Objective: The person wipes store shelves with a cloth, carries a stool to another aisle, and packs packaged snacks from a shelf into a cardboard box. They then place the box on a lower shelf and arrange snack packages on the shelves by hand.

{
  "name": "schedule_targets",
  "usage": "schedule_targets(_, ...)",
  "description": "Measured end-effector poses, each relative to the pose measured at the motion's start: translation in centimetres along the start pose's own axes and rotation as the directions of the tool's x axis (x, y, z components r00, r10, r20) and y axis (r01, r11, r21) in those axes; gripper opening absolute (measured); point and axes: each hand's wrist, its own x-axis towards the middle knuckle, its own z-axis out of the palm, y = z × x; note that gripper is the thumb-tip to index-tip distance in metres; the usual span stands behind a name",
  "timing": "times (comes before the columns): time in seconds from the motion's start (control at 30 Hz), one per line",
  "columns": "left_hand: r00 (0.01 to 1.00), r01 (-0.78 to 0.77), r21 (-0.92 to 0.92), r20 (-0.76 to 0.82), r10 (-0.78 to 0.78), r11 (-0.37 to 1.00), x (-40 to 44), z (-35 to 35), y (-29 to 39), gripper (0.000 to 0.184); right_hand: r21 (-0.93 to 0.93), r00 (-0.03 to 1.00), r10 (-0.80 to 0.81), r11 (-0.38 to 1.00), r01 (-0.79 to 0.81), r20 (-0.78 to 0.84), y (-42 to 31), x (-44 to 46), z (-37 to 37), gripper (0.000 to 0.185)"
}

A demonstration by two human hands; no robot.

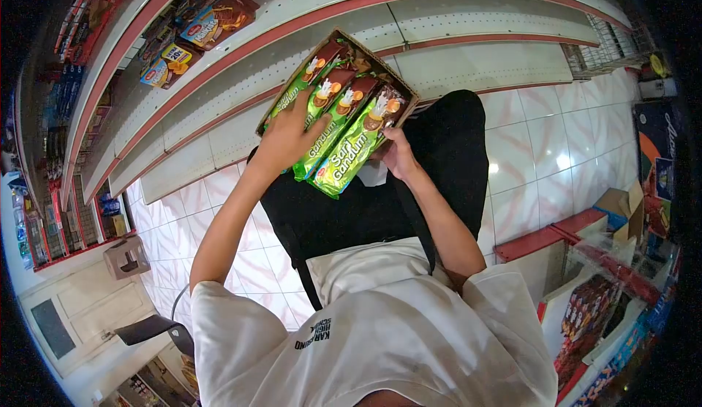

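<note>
As hands reach them, green packets point lengthwise toward shelves.

4 long green plastic packs in rectangular brown cardboard box, before long white metal shelves. Open brown cardboard carton right.

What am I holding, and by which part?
Your right hand holds the open carton by its near right corner; your left hand touches the green packs inside, its grip unclear.
</note>
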Motion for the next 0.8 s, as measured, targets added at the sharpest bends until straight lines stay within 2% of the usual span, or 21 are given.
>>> schedule_targets(0.13,0.991,-0.059,0.119,-0.113,0.073,0.991,0.8,1.7,-0.6,0.055,0.019,0.999,0.003,1.0,-0.002,-0.039,0.7,0.3,-0.2,0.06)
schedule_targets(0.2,0.893,-0.253,0.345,-0.276,0.355,0.904,1.3,2.3,-0.9,0.051,0.019,0.999,0.0,1.0,0.001,-0.038,0.5,0.1,0.0,0.06)
schedule_targets(0.23,0.863,-0.287,0.394,-0.289,0.414,0.873,1.5,2.4,-0.9,0.047,0.03,0.999,-0.007,1.0,0.008,-0.037,0.4,0.1,0.1,0.061)
schedule_targets(0.4,0.839,-0.356,0.318,-0.304,0.451,0.879,3.2,3.0,-2.0,0.043,-0.008,0.997,-0.024,1.0,0.023,-0.076,0.6,0.6,0.0,0.062)
schedule_targets(0.5,0.865,-0.394,0.298,-0.198,0.46,0.869,4.3,3.1,-2.6,0.038,-0.009,0.994,0.032,0.999,-0.033,-0.101,1.2,1.2,-0.7,0.065)
schedule_targets(0.6,0.862,-0.415,0.243,-0.205,0.464,0.877,5.4,3.6,-3.1,0.035,0.019,0.986,0.048,0.999,-0.046,-0.158,0.9,1.0,0.0,0.065)
schedule_targets(0.77,0.824,-0.461,0.176,-0.28,0.493,0.87,7.5,4.3,-3.6,0.032,0.045,0.988,0.039,0.998,-0.033,-0.15,0.7,2.0,0.5,0.065)
schedule_targets(0.8,0.814,-0.48,0.163,-0.283,0.507,0.862,8.1,4.2,-3.6,0.031,0.016,0.987,-0.016,1.0,0.019,-0.161,0.4,2.2,0.9,0.064)
